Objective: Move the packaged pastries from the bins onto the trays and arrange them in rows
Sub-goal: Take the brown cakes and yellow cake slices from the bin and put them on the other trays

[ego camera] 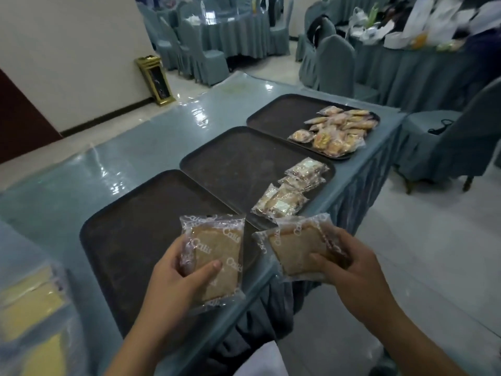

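The left hand (173, 270) held one clear-wrapped square brown pastry (214, 256) in a thumb-over grip above the nearest dark rectangular tray (130, 226). The right hand (352, 270) gripped a second identical pastry (295, 248) beyond the desk (162, 137) edge.

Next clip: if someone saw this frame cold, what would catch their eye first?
Most likely the two wrapped pastries held up in the foreground: the left hand grips one pastry pack over the nearest tray, and the right hand grips another pack at the table's edge. Beyond them, the middle tray and far tray each carry a cluster of packets at their right end.
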Demonstrator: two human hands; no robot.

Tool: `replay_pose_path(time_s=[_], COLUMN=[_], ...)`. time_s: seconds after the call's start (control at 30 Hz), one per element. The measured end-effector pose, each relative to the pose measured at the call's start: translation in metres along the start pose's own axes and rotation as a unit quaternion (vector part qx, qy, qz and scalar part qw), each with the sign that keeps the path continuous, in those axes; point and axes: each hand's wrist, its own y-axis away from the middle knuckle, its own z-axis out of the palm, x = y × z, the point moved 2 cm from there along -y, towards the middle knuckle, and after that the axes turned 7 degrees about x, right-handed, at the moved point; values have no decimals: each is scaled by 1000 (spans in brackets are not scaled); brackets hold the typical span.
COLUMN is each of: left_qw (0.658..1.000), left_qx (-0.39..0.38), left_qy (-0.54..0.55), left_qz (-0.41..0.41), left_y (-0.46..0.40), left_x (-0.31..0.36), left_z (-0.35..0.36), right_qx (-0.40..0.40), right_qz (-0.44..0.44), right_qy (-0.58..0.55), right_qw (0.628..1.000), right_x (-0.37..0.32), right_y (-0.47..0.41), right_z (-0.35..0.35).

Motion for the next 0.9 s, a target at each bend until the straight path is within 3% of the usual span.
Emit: replay_pose_path(time_s=[0.2, 0.43, 0.7, 0.9], left_qw=[999, 998, 998, 985], left_qx=[-25, -31, -8, -44], left_qy=[-37, -50, -64, -167], left_qz=[19, 17, -2, -11], left_y=[-67, -173, -281, -338], left_x=[7, -1, 5, -6], left_z=[60, 136, 171, 173], right_qx=[32, 34, -67, -187], right_qz=[27, 48, 10, -40], right_qy=[-8, 56, 175, 293], right_qw=[999, 997, 982, 937], right_x=[9, 19, 26, 42], right_y=[-67, -192, -331, -405], right_z=[-27, -46, -31, 5])
